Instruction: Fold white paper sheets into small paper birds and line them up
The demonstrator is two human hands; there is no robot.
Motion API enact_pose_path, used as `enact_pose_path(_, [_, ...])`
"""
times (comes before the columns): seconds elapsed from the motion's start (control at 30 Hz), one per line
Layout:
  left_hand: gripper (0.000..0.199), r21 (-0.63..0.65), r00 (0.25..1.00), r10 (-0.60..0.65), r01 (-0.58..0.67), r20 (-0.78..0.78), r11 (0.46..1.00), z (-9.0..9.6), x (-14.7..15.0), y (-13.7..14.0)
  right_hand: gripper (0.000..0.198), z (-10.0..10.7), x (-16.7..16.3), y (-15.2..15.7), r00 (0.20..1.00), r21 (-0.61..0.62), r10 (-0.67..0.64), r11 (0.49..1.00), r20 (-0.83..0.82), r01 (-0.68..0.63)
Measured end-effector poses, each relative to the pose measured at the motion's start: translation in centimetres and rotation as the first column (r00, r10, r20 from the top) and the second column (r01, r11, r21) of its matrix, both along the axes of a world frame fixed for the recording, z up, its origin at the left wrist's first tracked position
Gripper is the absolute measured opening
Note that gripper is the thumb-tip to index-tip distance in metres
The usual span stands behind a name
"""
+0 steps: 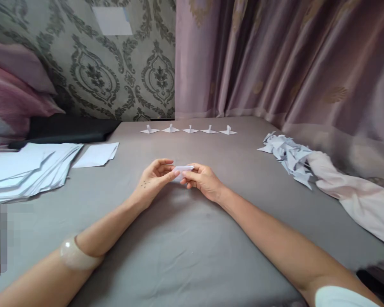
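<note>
Small folded paper (183, 168) above the middle of the grey cloth (179, 243): left hand (153, 175), grip pinching its left end; right hand (205, 180), grip pinching its right. Seen from where I stand, five paper figures (190, 130) form a row beyond; paper sheets (22, 175) lie left, a heap of folded pieces (288, 153) right, touching pale fabric (345, 187).

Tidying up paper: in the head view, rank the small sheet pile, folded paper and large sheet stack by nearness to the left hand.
1. Folded paper: in left hand and right hand.
2. Small sheet pile: left.
3. Large sheet stack: farther left.
</note>
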State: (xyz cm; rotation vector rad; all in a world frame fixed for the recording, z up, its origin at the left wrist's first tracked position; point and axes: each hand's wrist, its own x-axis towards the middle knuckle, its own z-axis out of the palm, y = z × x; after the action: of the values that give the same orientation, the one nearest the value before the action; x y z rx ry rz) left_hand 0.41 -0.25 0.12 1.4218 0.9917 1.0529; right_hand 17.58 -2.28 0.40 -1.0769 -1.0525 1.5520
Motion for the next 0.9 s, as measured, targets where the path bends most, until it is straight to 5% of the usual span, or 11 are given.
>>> enact_pose_path(0.17, [0.039,-0.080,0.998,-0.066,0.066,0.008,0.995,0.3,0.1,-0.2,0.029,0.1,-0.3,-0.1,0.994,-0.074,0.019,0.997,-0.107,-0.027])
enact_pose_path(0.3, [0.026,0.108,0.990,0.022,-0.007,-0.138,0.994,0.1,-0.1,-0.2,0.027,-0.5,-0.4,0.2,0.979,0.142,-0.040,0.990,0.199,0.011])
enact_pose_path(0.37, [0.018,0.328,0.946,0.145,-0.043,-0.291,0.944,-0.2,-0.3,-0.1,0.025,-0.9,-0.4,0.3,0.899,0.386,-0.203,0.922,0.388,0.042])
enact_pose_path(0.5, [0.012,0.710,0.768,0.391,0.115,-0.507,0.695,-0.7,-0.9,0.0,0.023,-1.3,-0.5,0.1,0.638,0.727,-0.514,0.679,0.573,-0.105])
enact_pose_path(0.6, [0.018,0.763,0.633,0.478,0.301,-0.608,0.572,-0.5,-1.1,-0.3,0.018,-1.2,-0.5,-0.3,0.459,0.747,-0.600,0.604,0.655,-0.276])
enact_pose_path(0.7, [0.022,0.749,0.556,0.507,0.415,-0.658,0.517,-0.1,-1.1,-0.6,0.022,-1.0,-0.5,-0.5,0.354,0.713,-0.621,0.572,0.700,-0.407])
enact_pose_path(0.8, [0.022,0.727,0.530,0.499,0.469,-0.686,0.502,0.2,-1.1,-0.6,0.027,-0.8,-0.3,-0.7,0.265,0.679,-0.643,0.565,0.718,-0.469])
enact_pose_path(0.9, [0.020,0.654,0.507,0.419,0.519,-0.754,0.549,-0.1,-1.3,-0.4,0.027,-1.1,-0.1,-0.9,0.209,0.626,-0.622,0.588,0.755,-0.512])
